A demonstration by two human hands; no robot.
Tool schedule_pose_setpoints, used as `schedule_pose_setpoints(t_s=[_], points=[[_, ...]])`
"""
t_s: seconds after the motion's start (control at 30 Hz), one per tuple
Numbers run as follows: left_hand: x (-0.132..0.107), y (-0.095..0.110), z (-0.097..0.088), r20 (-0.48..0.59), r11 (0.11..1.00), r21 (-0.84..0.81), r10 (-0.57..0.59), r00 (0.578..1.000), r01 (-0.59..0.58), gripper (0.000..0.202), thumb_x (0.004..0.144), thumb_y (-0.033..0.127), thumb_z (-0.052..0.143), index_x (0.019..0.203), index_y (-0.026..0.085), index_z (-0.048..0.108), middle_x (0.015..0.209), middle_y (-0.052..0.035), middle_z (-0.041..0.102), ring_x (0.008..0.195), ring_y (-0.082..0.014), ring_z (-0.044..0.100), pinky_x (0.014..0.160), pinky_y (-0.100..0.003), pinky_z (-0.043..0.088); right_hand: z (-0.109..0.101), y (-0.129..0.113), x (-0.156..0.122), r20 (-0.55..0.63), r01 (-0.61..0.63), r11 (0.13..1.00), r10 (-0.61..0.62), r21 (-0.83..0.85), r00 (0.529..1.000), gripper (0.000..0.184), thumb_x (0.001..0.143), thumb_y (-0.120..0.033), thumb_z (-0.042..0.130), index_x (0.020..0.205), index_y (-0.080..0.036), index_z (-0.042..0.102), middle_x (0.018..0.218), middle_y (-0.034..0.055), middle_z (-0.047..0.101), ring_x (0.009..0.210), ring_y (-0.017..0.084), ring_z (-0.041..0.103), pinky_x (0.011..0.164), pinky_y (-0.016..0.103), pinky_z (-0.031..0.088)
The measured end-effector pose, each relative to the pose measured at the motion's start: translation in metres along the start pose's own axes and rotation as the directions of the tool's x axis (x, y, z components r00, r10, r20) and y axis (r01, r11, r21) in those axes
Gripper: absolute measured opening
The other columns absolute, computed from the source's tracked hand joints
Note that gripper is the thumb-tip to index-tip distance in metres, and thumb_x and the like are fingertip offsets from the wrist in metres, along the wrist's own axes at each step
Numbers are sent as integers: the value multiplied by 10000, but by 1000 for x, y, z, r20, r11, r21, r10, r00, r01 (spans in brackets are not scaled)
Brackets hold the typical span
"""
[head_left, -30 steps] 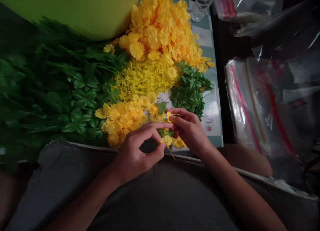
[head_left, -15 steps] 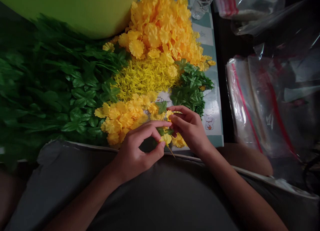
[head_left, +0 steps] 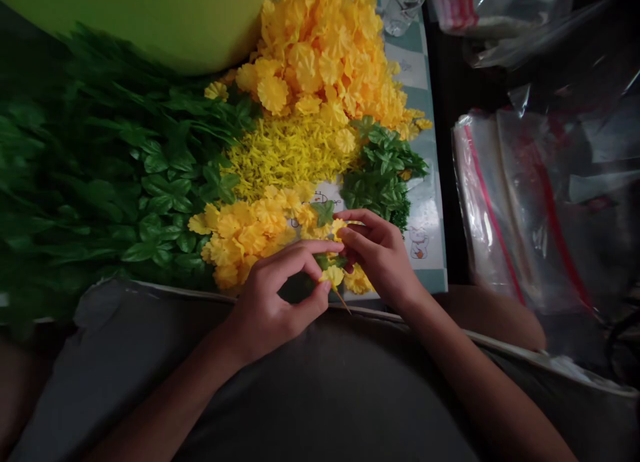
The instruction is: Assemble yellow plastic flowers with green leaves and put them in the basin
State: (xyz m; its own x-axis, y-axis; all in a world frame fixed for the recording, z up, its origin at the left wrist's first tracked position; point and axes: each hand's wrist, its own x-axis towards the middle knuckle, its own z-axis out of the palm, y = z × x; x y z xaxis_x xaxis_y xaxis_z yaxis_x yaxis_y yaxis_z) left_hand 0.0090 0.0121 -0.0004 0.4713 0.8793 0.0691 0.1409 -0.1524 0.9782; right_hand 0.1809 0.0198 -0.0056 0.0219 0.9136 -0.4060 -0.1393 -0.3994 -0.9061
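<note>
My left hand (head_left: 273, 302) pinches a small yellow artificial flower (head_left: 333, 276) on a thin stem between thumb and forefinger, just above my lap. My right hand (head_left: 383, 255) is curled against it from the right, fingertips closed on another yellow flower piece (head_left: 340, 227) and a bit of green. Both hands meet at the near edge of the table, beside a small heap of yellow flowers (head_left: 245, 235).
A big pile of yellow-orange petals (head_left: 325, 55) lies at the back, thin yellow stamens (head_left: 285, 152) in the middle, green leaves (head_left: 100, 169) at left and small green leaf pieces (head_left: 383, 175) at right. Clear zip bags (head_left: 525, 202) and a plastic bottle (head_left: 403, 9) lie to the right.
Almost nothing: both hands keep their pinch on the flower pieces, and the view has drifted very slightly.
</note>
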Motion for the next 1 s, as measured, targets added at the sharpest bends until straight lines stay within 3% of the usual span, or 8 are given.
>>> schedule_pose_setpoints(t_s=[0.53, 1.0], points=[[-1, -1, 0, 3, 1000, -5, -4, 1000, 4, 133, 782, 94, 576, 738, 200, 511, 1214, -78, 634, 1112, -219, 599, 967, -386, 481, 0, 0, -1, -22, 47, 993, -50, -104, 999, 139, 817, -251, 616, 943, -191, 614, 573, -53, 544, 446, 58, 492, 415, 189, 431], [-2, -1, 0, -10, 1000, -21, 0, 1000, 0, 131, 786, 90, 586, 741, 196, 523, 1174, -71, 649, 1075, -213, 614, 945, -374, 487, -2, 1, -1, 26, -39, 999, 38, 30, 999, 155, 805, -251, 639, 948, -192, 624, 566, -50, 530, 432, 57, 472, 400, 186, 406]])
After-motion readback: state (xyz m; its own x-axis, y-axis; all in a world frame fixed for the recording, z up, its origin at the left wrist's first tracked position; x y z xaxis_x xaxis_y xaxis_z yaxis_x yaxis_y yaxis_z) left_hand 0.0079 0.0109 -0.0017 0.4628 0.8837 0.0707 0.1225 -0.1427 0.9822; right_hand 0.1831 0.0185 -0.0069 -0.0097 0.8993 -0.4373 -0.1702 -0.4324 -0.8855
